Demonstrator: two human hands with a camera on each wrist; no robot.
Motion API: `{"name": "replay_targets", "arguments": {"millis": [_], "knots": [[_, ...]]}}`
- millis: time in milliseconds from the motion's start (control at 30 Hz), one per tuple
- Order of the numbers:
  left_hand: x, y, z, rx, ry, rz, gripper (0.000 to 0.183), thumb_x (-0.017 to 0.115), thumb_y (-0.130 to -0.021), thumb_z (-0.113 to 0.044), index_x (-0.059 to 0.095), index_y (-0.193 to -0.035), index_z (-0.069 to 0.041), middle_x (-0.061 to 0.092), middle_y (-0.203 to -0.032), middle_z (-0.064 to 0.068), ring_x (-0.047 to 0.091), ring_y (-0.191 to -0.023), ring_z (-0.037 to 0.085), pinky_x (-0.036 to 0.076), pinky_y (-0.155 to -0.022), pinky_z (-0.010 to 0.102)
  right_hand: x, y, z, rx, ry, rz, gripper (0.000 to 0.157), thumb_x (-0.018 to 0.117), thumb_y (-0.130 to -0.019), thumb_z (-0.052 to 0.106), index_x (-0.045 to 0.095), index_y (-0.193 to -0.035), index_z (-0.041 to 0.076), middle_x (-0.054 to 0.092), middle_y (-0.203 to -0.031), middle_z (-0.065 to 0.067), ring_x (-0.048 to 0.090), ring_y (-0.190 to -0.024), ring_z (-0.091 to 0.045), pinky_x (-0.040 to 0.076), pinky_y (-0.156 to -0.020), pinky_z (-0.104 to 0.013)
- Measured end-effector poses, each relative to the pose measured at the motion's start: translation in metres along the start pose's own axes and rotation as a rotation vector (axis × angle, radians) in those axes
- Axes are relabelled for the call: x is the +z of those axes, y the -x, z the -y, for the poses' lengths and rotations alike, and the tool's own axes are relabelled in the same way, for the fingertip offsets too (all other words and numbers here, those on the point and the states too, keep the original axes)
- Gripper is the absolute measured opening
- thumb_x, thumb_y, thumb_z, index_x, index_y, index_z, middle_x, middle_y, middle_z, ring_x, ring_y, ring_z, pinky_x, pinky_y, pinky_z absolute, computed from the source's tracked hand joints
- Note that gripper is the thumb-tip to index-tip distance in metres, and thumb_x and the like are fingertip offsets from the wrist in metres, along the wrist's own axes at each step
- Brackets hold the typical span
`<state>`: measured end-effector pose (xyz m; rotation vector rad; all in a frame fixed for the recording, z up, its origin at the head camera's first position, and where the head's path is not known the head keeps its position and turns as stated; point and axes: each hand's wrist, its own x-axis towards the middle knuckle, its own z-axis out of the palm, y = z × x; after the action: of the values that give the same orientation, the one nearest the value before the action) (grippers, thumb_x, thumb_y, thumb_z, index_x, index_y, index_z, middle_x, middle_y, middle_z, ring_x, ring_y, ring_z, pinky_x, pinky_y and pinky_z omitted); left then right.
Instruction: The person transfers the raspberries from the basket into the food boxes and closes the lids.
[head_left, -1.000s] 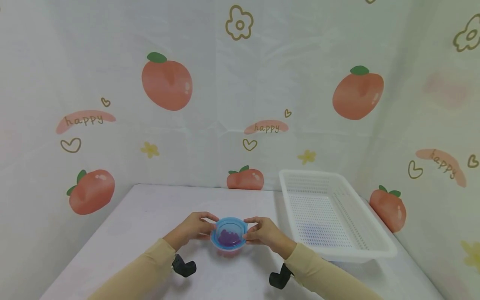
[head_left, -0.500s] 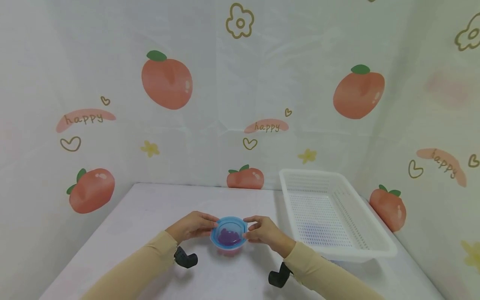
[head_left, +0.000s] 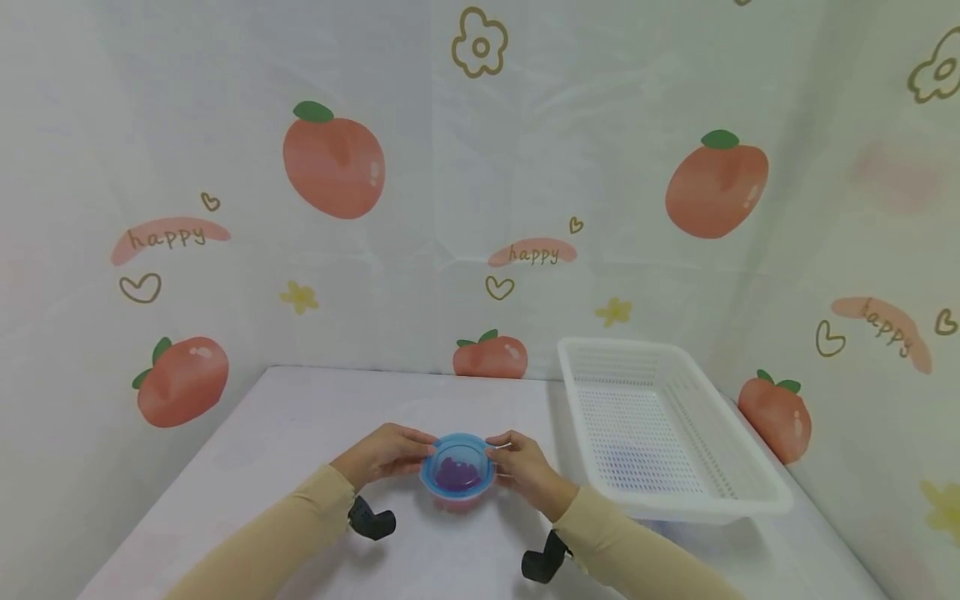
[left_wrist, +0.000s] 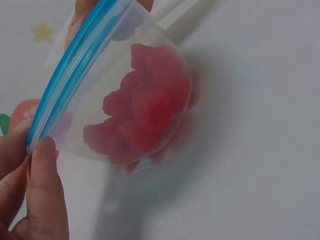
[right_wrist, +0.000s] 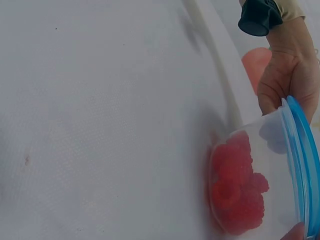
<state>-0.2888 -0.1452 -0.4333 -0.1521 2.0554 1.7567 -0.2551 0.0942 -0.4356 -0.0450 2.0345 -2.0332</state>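
Note:
A round clear plastic food container (left_wrist: pixel 110 147) with a blue lid (head_left: pixel 432 487) stands upright on the white table. Red raspberries (left_wrist: pixel 145 105) show through its wall. From the left side, my left hand (head_left: pixel 384 454) pinches the lid's rim between thumb and fingers. My right hand (head_left: pixel 531 473) is at the opposite side, thumb and forefinger around the rim. In the right wrist view only a right fingertip (right_wrist: pixel 296 233) shows at the lid's edge, while the left hand (right_wrist: pixel 290 75) appears beyond the container.
To the right on the white table (head_left: pixel 315 408) stands a white perforated plastic basket (head_left: pixel 622 492). A curtain (head_left: pixel 420 167) printed with fruit hangs behind. A black camera mount is on each wrist, the left one (head_left: pixel 371 520) and the right one (head_left: pixel 545 560).
My left fingers have closed in on the rim from the left. My right hand has drawn slightly left and nearer, its fingers bending more at the rim. The container has stayed in place.

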Motion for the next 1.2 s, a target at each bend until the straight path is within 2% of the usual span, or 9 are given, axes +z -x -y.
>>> {"name": "replay_targets", "arguments": {"millis": [400, 500, 667, 800, 867, 933, 967, 1033, 1200], "knots": [[0.002, 0.003, 0.001, -0.014, -0.009, -0.055, 0.029, 0.071, -0.087, -0.009, 0.069, -0.114, 0.001, 0.072, -0.091, 0.009, 0.068, -0.073, 0.014, 0.059, -0.070, 0.027, -0.002, -0.006, -0.001, -0.005, -0.015, 0.028, 0.022, 0.057, -0.092, -0.002, 0.054, -0.112, -0.013, 0.058, -0.087, -0.002, 0.053, -0.071, -0.009, 0.049, -0.064, -0.020], [0.002, 0.003, 0.000, -0.008, -0.016, -0.057, 0.029, 0.071, -0.087, -0.009, 0.068, -0.114, 0.001, 0.072, -0.091, 0.009, 0.067, -0.073, 0.013, 0.059, -0.070, 0.027, -0.002, -0.007, -0.001, -0.007, 0.021, 0.016, 0.024, 0.059, -0.091, -0.001, 0.056, -0.112, -0.013, 0.058, -0.085, -0.003, 0.054, -0.070, -0.009, 0.051, -0.064, -0.021], [0.001, 0.003, 0.000, 0.007, -0.027, -0.060, 0.029, 0.071, -0.087, -0.009, 0.068, -0.114, 0.001, 0.072, -0.090, 0.008, 0.066, -0.071, 0.012, 0.059, -0.067, 0.025, -0.004, -0.004, 0.003, -0.068, 0.206, 0.032, 0.027, 0.063, -0.092, 0.006, 0.059, -0.113, -0.010, 0.064, -0.091, -0.013, 0.062, -0.073, -0.012, 0.059, -0.071, -0.033], [0.004, 0.003, 0.001, 0.018, -0.042, -0.067, 0.028, 0.071, -0.087, -0.009, 0.069, -0.113, 0.001, 0.072, -0.088, 0.007, 0.063, -0.068, 0.011, 0.058, -0.064, 0.023, -0.009, -0.001, 0.004, -0.165, 0.508, 0.073, 0.033, 0.064, -0.093, 0.014, 0.061, -0.121, -0.003, 0.063, -0.109, -0.022, 0.068, -0.082, -0.022, 0.060, -0.070, -0.038], [0.005, 0.004, 0.000, 0.020, -0.051, -0.069, 0.028, 0.071, -0.087, -0.009, 0.069, -0.113, 0.001, 0.072, -0.088, 0.006, 0.062, -0.066, 0.010, 0.057, -0.063, 0.022, -0.012, 0.000, 0.003, -0.208, 0.687, 0.098, 0.042, 0.065, -0.092, 0.022, 0.059, -0.129, 0.002, 0.063, -0.114, -0.023, 0.068, -0.088, -0.025, 0.059, -0.068, -0.034], [0.005, 0.005, 0.000, 0.021, -0.053, -0.065, 0.029, 0.071, -0.087, -0.009, 0.069, -0.114, 0.001, 0.072, -0.088, 0.007, 0.062, -0.066, 0.010, 0.058, -0.063, 0.023, -0.014, 0.004, 0.006, -0.212, 0.789, 0.138, 0.053, 0.066, -0.092, 0.028, 0.052, -0.137, 0.004, 0.063, -0.114, -0.022, 0.069, -0.086, -0.026, 0.057, -0.066, -0.033], [0.005, 0.005, 0.000, 0.021, -0.054, -0.062, 0.029, 0.071, -0.087, -0.009, 0.069, -0.114, 0.001, 0.071, -0.088, 0.007, 0.063, -0.066, 0.010, 0.058, -0.063, 0.022, -0.014, 0.006, 0.007, -0.207, 0.789, 0.164, 0.058, 0.067, -0.091, 0.028, 0.048, -0.141, 0.004, 0.064, -0.110, -0.021, 0.069, -0.084, -0.025, 0.057, -0.066, -0.033], [0.005, 0.006, 0.000, 0.021, -0.054, -0.060, 0.030, 0.071, -0.087, -0.010, 0.068, -0.114, 0.001, 0.071, -0.088, 0.007, 0.063, -0.066, 0.011, 0.057, -0.063, 0.022, -0.015, 0.008, 0.008, -0.172, 0.691, 0.222, 0.067, 0.068, -0.090, 0.025, 0.039, -0.145, 0.000, 0.064, -0.101, -0.017, 0.068, -0.082, -0.023, 0.059, -0.068, -0.034], [0.005, 0.008, -0.002, 0.019, -0.041, -0.052, 0.032, 0.071, -0.086, -0.010, 0.068, -0.115, 0.002, 0.070, -0.085, 0.007, 0.062, -0.065, 0.010, 0.057, -0.063, 0.022, -0.015, 0.010, 0.006, -0.016, 0.238, 0.289, 0.074, 0.067, -0.090, 0.006, 0.025, -0.149, -0.005, 0.058, -0.083, -0.007, 0.064, -0.072, -0.012, 0.060, -0.075, -0.034]]}}
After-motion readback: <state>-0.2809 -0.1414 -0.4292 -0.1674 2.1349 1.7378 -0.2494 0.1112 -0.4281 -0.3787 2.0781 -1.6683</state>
